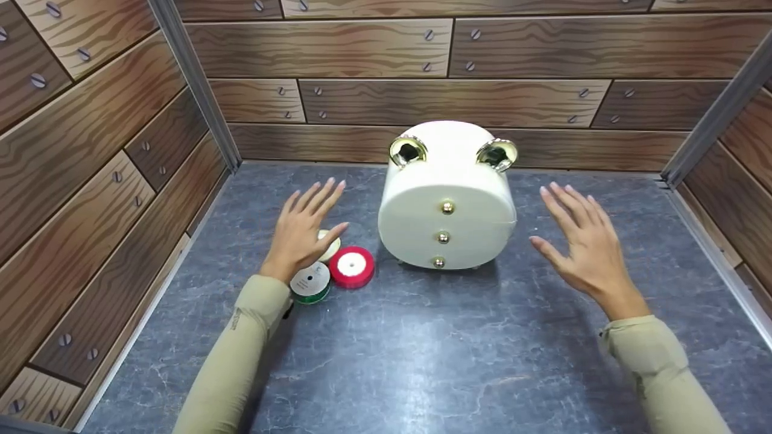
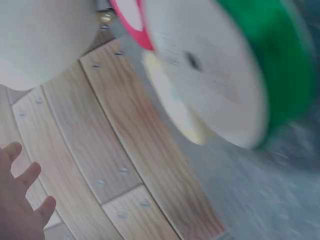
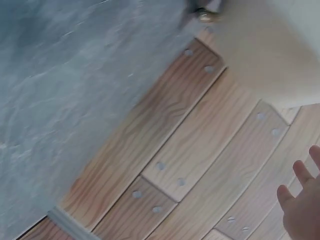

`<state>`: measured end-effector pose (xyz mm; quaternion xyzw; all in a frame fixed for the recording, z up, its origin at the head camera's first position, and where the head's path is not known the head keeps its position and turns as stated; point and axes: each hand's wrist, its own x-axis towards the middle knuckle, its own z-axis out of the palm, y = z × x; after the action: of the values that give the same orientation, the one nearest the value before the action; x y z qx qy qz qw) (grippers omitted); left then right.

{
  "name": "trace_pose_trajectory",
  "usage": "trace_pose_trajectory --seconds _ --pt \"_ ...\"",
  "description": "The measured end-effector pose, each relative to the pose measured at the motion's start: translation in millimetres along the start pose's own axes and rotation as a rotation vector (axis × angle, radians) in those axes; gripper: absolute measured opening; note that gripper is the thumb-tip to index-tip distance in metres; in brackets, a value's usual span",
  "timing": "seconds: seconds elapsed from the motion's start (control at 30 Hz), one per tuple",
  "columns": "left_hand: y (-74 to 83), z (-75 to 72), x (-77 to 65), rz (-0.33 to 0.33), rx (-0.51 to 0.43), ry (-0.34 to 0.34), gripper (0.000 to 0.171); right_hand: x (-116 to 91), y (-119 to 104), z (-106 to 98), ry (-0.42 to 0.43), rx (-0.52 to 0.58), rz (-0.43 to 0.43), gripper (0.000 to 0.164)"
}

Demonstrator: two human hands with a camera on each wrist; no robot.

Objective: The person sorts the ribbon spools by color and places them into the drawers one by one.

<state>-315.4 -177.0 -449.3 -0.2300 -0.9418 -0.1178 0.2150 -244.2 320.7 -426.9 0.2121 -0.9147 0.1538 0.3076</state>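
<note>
A white rounded box [image 1: 449, 226] with three gold knobs down its front stands between the hands. Two gold ring-shaped pieces [image 1: 498, 155] stick up from its top. To its left sit three ribbon spools: a red one [image 1: 352, 267], a green one [image 1: 310, 282] with a white label, and a cream one [image 1: 329, 244] partly behind the left hand. My left hand [image 1: 304, 232], fingers spread, is over the spools and holds nothing. On the box's other side my right hand [image 1: 588, 253] is spread too, with nothing in it. The left wrist view shows the green spool [image 2: 205, 65] up close.
A dark grey marbled surface [image 1: 386, 361] lies under everything. Wood-patterned panels [image 1: 362, 48] with printed screws wall it in at the back and both sides. Grey metal strips [image 1: 196, 84] run along the corners.
</note>
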Motion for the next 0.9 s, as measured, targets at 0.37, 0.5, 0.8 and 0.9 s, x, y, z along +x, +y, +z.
trace_pose_trajectory --seconds 0.37,0.5,0.8,0.9 --pt "39.2 -11.3 48.8 0.054 -0.216 0.100 0.070 24.6 -45.0 2.5 0.156 0.063 -0.131 0.077" --pt "49.9 -14.2 65.8 0.079 -0.359 0.132 0.069 32.8 -59.1 6.0 0.202 0.119 -0.149 0.075" --pt "68.6 -13.3 94.3 0.114 -0.737 0.132 0.070 48.4 -84.2 13.7 0.246 0.365 -0.140 0.063" --pt "73.3 -11.6 101.3 0.135 -0.815 0.145 0.071 51.9 -90.2 15.2 0.226 0.454 -0.117 0.062"
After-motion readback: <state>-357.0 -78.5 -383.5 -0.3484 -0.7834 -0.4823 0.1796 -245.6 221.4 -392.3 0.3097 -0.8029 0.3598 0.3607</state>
